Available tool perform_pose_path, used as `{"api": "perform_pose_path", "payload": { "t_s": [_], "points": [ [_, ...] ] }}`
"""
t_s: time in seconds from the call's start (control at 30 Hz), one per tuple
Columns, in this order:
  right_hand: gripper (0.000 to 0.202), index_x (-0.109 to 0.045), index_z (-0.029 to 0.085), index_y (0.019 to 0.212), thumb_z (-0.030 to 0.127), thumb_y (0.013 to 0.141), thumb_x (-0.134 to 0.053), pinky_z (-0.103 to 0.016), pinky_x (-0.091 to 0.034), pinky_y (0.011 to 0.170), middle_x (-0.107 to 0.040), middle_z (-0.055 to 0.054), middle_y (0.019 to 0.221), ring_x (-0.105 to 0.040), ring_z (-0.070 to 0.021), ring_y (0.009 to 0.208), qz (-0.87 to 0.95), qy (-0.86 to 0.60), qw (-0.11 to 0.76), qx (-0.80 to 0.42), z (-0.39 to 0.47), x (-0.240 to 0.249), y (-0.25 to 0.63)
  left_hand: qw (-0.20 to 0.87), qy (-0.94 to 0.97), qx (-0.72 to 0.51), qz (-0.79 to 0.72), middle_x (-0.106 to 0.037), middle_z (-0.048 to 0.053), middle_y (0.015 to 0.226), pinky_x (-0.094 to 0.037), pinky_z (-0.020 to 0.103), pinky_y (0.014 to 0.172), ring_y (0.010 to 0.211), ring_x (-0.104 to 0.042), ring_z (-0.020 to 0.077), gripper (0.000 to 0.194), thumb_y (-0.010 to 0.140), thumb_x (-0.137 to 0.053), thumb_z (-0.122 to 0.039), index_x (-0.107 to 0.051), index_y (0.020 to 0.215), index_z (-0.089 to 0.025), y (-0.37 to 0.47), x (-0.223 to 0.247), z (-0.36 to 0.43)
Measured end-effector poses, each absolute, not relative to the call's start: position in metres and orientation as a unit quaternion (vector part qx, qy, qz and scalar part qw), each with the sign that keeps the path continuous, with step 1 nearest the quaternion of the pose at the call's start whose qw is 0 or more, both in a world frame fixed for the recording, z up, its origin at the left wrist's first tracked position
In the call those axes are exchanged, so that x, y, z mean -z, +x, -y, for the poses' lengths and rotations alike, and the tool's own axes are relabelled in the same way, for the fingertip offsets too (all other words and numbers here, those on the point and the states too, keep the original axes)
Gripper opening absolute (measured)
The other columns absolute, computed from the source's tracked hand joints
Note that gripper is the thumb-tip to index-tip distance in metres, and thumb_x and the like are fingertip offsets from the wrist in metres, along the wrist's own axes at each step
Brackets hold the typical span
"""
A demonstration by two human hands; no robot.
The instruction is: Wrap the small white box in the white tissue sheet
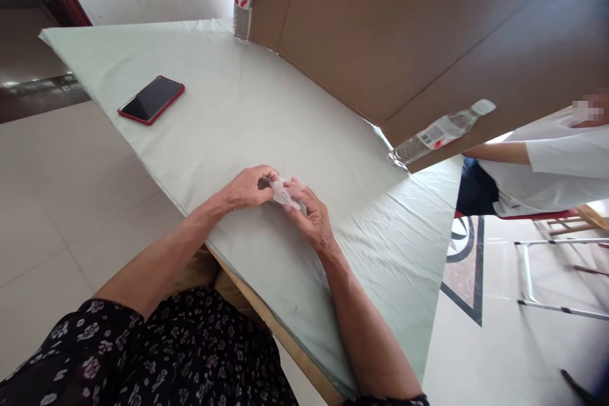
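Observation:
Between both hands is a small, whitish, translucent crumpled piece (284, 194), which looks like thin plastic or tissue; its exact kind cannot be made out. My left hand (250, 188) pinches its left end between thumb and fingers. On the other end, my right hand (311, 212) has its thumb and fingers closed. The fingers partly cover the piece. Both hands are just above or resting on the pale green tablecloth (228, 114), near the table's front edge.
A phone in a red case (152, 100) lies at the left. One water bottle (243, 0) stands at the back, another bottle (435, 133) at the right, both against a brown cardboard panel (361, 32). Beyond it sits a person in a white shirt (537, 165). A metal frame (528, 273) stands on the floor.

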State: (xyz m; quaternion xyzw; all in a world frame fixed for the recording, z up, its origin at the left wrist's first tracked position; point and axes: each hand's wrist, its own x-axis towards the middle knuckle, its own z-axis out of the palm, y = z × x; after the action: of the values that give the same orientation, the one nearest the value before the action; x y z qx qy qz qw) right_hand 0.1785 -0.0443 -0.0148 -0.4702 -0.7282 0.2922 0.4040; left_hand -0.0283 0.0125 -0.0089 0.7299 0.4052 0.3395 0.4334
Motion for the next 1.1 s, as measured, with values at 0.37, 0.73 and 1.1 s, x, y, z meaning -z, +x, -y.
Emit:
{"api": "perform_pose_path", "payload": {
  "t_s": [0.37,0.73,1.1],
  "points": [
    [0.044,-0.064,0.029,0.135,0.021,0.091,-0.059,-0.056,-0.037,0.122,-0.064,-0.009,0.143,-0.047,-0.0271,0.147,0.794,-0.418,0.394,-0.2,0.043,0.033,0.182,0.264,0.848,-0.304,-0.346,-0.06,0.016,0.144,-0.047,0.047,0.111,0.135,-0.056,0.0292,0.038,0.079,-0.065,-0.023,-0.06,0.117,-0.02,-0.038,0.017,-0.006],
    [0.031,-0.07,0.025,0.117,0.041,0.093,-0.059,-0.037,-0.054,0.092,-0.075,-0.004,0.11,-0.069,-0.022,0.101,0.674,-0.497,0.39,-0.383,0.029,0.003,0.18,0.389,0.732,-0.3,-0.473,-0.058,-0.002,0.067,-0.038,0.027,0.057,0.062,-0.051,0.0143,0.023,0.079,-0.063,-0.042,-0.055,0.073,-0.021,-0.019,-0.006,-0.01],
    [0.045,-0.064,0.022,0.115,0.057,0.087,-0.058,-0.03,-0.053,0.076,-0.072,-0.006,0.107,-0.065,-0.0201,0.093,0.587,-0.533,0.426,-0.436,0.013,0.01,0.171,0.409,0.668,-0.383,-0.49,-0.06,-0.002,0.073,-0.041,0.026,0.062,0.067,-0.052,0.0138,0.02,0.08,-0.056,-0.038,-0.059,0.083,-0.019,-0.005,0.013,-0.01]
  ]
}}
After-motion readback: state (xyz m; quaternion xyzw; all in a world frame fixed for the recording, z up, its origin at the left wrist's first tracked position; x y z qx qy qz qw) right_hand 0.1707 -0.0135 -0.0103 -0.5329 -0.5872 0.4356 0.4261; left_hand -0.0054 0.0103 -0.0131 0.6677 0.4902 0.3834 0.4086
